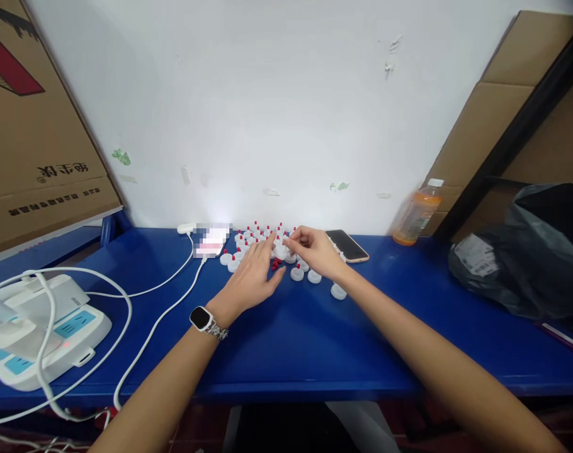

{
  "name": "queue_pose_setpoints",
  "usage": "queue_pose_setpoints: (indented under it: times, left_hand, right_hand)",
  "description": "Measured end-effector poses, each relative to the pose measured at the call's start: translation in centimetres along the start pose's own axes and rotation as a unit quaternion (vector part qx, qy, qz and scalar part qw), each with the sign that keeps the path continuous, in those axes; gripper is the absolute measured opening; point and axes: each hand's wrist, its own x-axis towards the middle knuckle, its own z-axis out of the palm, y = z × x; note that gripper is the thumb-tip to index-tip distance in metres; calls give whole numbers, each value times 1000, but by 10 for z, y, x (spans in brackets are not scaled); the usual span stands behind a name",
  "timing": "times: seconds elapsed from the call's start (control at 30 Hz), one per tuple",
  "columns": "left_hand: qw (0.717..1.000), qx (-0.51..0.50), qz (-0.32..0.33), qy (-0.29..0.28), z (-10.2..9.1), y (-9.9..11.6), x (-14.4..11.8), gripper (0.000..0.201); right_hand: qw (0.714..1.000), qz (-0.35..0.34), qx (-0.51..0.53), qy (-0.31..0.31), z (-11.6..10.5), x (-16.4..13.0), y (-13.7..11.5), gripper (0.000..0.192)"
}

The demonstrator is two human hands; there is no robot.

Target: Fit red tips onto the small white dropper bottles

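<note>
Several small white caps with red tips (pixel 255 236) stand in a cluster on the blue table (pixel 286 340) near the wall. Loose red tips (pixel 276 265) lie among them. My left hand (pixel 251 277), with a watch on the wrist, rests flat over the cluster's near side, fingers stretched toward the caps. My right hand (pixel 315 250) hovers at the cluster's right side, its thumb and forefinger pinched together on something small that I cannot make out. Plain white caps (pixel 338 291) lie just in front of my right wrist.
A phone (pixel 347 245) lies right of the caps. An orange drink bottle (pixel 416 215) stands by the wall. A dark plastic bag (pixel 532 258) fills the right side. A white power strip (pixel 41 333) with cables sits at left, under a cardboard box (pixel 31 126).
</note>
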Motion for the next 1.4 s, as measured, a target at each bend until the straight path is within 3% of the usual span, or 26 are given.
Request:
queue_pose_setpoints:
  times: [0.2, 0.43, 0.63, 0.87, 1.07, 1.17, 1.27, 1.4]
  left_hand:
    - [999, 28, -12, -14, -7, -11, 2, 27]
    - [996, 54, 17, -68, 2, -5, 4, 31]
    - [993, 27, 16, -113, 12, 4, 11, 34]
    - [993, 46, 39, -98, 9, 9, 30, 29]
    - [995, 49, 43, -71, 17, 18, 54, 25]
    - [996, 31, 50, -63, 24, 23, 58, 24]
    - [997, 16, 49, -51, 28, 26, 56, 23]
    - [998, -35, 44, -23, 23, 25, 49, 24]
  right_hand:
    - [982, -2, -171, -79, -12, 6, 16, 13]
    - [925, -57, -360, -106, -15, 10, 22, 13]
    - [945, -12, -325, -40, -45, 4, 19, 18]
    - [929, 16, -370, -25, -82, -27, 37, 18]
    - [921, 26, -388, -23, -84, -30, 33, 13]
    - [917, 33, -395, -56, -86, -32, 32, 8]
    - [928, 35, -366, -65, -88, -35, 29, 10]
    - [954, 14, -299, -9, -82, -33, 11, 9]
